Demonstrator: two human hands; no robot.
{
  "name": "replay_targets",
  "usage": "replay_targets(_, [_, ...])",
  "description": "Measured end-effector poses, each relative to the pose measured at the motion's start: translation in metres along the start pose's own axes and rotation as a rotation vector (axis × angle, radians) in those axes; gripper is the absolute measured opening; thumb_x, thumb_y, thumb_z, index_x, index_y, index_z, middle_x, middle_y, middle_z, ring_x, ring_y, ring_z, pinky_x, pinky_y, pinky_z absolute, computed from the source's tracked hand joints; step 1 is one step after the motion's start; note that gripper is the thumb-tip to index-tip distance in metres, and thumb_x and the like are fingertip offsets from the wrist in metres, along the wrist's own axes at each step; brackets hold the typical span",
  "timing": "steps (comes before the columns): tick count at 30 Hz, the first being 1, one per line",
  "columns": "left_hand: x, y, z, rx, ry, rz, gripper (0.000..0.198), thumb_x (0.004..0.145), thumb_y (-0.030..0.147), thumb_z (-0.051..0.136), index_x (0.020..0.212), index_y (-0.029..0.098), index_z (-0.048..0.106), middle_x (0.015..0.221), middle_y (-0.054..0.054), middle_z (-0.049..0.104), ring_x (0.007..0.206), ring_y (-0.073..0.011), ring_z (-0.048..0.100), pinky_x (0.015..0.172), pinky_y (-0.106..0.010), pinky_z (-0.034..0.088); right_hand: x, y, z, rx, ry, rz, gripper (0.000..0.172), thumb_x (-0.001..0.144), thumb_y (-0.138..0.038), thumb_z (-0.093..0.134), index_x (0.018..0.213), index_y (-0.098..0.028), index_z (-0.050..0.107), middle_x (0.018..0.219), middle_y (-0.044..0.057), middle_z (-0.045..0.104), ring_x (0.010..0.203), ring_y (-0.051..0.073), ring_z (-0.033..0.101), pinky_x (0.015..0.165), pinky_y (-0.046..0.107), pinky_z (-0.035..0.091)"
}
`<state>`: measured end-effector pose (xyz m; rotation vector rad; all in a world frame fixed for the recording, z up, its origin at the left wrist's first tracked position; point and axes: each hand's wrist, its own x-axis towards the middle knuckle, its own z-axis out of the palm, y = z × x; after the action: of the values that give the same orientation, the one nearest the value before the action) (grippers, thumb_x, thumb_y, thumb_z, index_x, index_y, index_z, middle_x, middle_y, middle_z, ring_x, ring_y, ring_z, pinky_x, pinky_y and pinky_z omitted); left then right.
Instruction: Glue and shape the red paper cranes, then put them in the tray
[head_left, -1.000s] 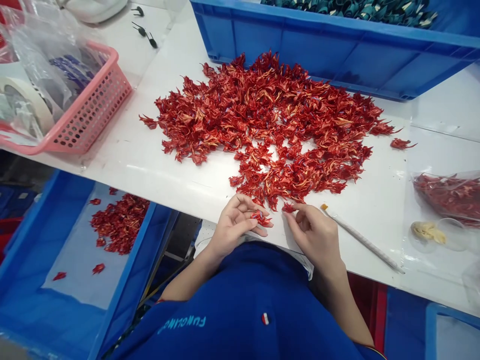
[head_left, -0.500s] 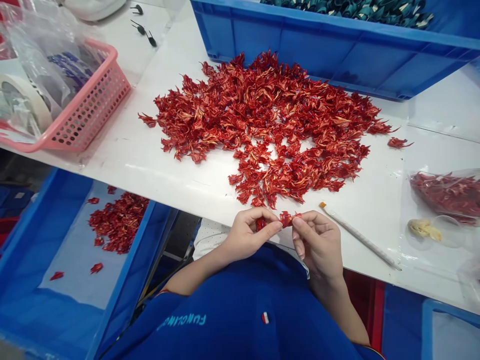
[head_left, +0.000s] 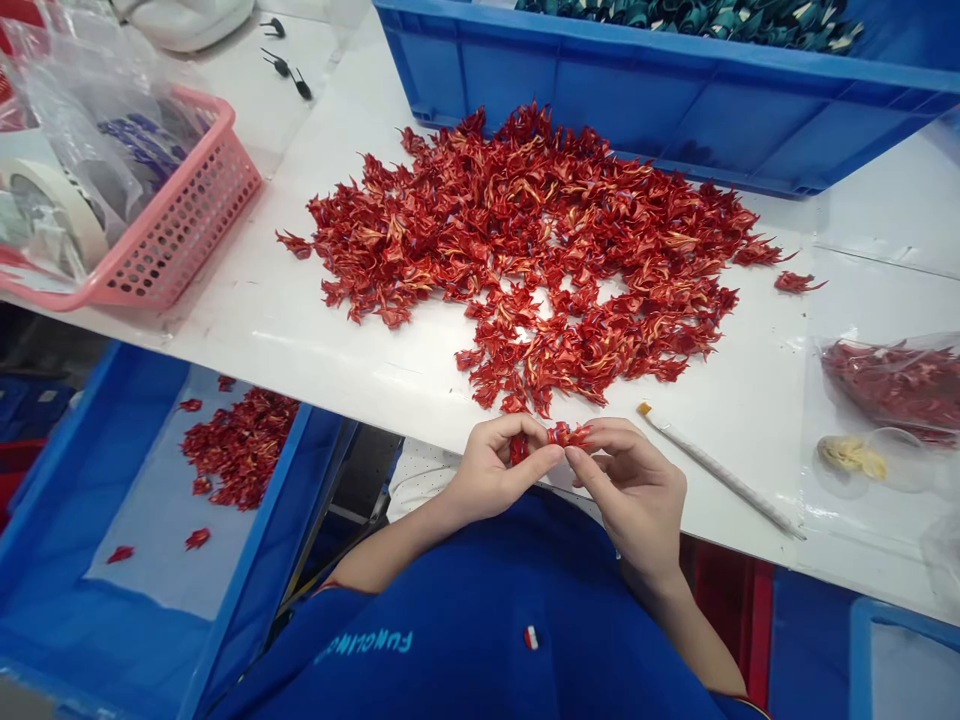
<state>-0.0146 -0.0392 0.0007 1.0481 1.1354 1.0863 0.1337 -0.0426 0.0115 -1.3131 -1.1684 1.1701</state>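
Observation:
A small red, petal-edged piece (head_left: 568,434) is pinched between my two hands at the table's front edge. My left hand (head_left: 501,462) grips its left end with thumb and forefinger, and more red material shows inside the curled fingers. On its right end, my right hand (head_left: 634,490) closes thumb and fingertips. Just beyond lies a wide heap of similar red pieces (head_left: 517,230) with spiky tips and some yellow streaks. A white stick with a yellowish tip (head_left: 720,472) rests to the right of my right hand.
A blue crate (head_left: 637,100) holding dark green pieces stands behind the heap. At left is a pink basket (head_left: 187,215) with tape and plastic bags. A lower blue bin (head_left: 52,560) contains more red pieces. A clear bag of red pieces (head_left: 892,385) lies at right.
My right hand's fingers have shifted slightly left along the red piece, with the thumb now nearer my left thumb. My left hand has barely moved.

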Motion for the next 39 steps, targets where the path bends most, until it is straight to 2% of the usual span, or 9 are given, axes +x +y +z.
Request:
replay_targets(5, [0.002,-0.007,0.001,0.200,0.083,0.270,0.017,0.081,0.021,0.068,0.066,0.015,0.063,0.062,-0.002,0.064,0.058,-0.0110,0.056,0.055,-0.021,0.045,-0.005,0.007,0.003,-0.043,0.028,-0.053,0.006,0.078,-0.021,0.075,0.082,-0.022,0.070,0.080,0.001,0.075,0.071,0.016,0.072,0.067,0.027,0.064])
replay_targets(11, [0.003,-0.012,0.004,0.286,0.148,0.476,0.014,0.082,0.017,0.068,0.069,0.015,0.062,0.063,-0.002,0.065,0.055,-0.0106,0.059,0.053,-0.020,0.047,-0.004,0.017,0.000,-0.007,0.002,-0.167,0.011,0.078,-0.015,0.074,0.084,-0.022,0.069,0.077,0.000,0.077,0.065,0.015,0.075,0.064,0.021,0.063])
replay_targets(14, [0.004,-0.012,0.003,0.341,0.133,0.604,0.010,0.083,0.014,0.068,0.074,0.015,0.063,0.067,-0.004,0.068,0.060,-0.0117,0.063,0.056,-0.020,0.051,-0.002,0.017,-0.002,0.043,-0.007,-0.199,0.016,0.076,-0.013,0.076,0.085,-0.022,0.067,0.080,0.000,0.078,0.067,0.014,0.075,0.066,0.018,0.062])
replay_targets(17, [0.007,-0.013,0.000,0.417,0.080,0.727,0.007,0.084,0.010,0.065,0.079,0.014,0.064,0.073,-0.007,0.071,0.066,-0.0136,0.068,0.060,-0.021,0.055,-0.001,0.015,-0.001,0.137,0.004,-0.183,0.033,0.069,-0.012,0.082,0.090,-0.024,0.060,0.084,0.000,0.079,0.072,0.016,0.076,0.068,0.019,0.063])
replay_targets(21, [0.008,-0.017,-0.002,0.423,0.035,0.772,0.007,0.086,0.009,0.063,0.083,0.015,0.066,0.078,-0.008,0.073,0.071,-0.0142,0.070,0.063,-0.021,0.057,-0.001,0.014,0.000,0.184,-0.029,-0.169,0.041,0.072,-0.013,0.081,0.093,-0.027,0.049,0.081,-0.003,0.078,0.070,0.017,0.076,0.066,0.024,0.064])
replay_targets(26, [0.004,-0.014,-0.004,0.363,0.072,0.603,0.007,0.085,0.015,0.066,0.079,0.016,0.065,0.079,-0.008,0.071,0.072,-0.0153,0.069,0.064,-0.024,0.058,0.005,0.015,-0.008,-0.027,-0.049,-0.275,0.030,0.077,-0.021,0.078,0.096,-0.025,0.055,0.078,-0.001,0.076,0.065,0.017,0.073,0.058,0.026,0.061])
replay_targets(31, [-0.001,-0.007,-0.011,-0.128,0.027,0.102,0.026,0.089,0.032,0.063,0.073,0.016,0.050,0.106,-0.012,0.071,0.040,-0.0044,0.055,0.033,-0.017,0.043,0.023,0.020,-0.019,-0.557,0.151,-0.531,0.017,0.081,-0.018,0.073,0.096,-0.022,0.065,0.077,0.001,0.068,0.049,0.009,0.053,0.047,0.024,0.047])
replay_targets(35, [0.001,-0.007,-0.015,-0.521,-0.107,-0.090,0.035,0.084,0.035,0.068,0.071,0.017,0.040,0.092,-0.008,0.074,0.035,-0.0057,0.054,0.028,-0.014,0.038,0.033,0.028,-0.019,-0.826,0.106,-0.575,0.013,0.086,-0.020,0.068,0.098,-0.020,0.067,0.091,0.005,0.067,0.051,0.009,0.053,0.051,0.025,0.048])
replay_targets(39, [0.004,-0.010,-0.015,-0.660,-0.156,-0.173,0.031,0.077,0.031,0.074,0.085,0.018,0.046,0.081,-0.002,0.072,0.040,-0.0106,0.060,0.027,-0.014,0.039,0.030,0.029,-0.017,-0.797,0.088,-0.533,0.005,0.087,-0.019,0.064,0.083,-0.019,0.066,0.075,0.002,0.065,0.052,0.010,0.055,0.053,0.025,0.049])
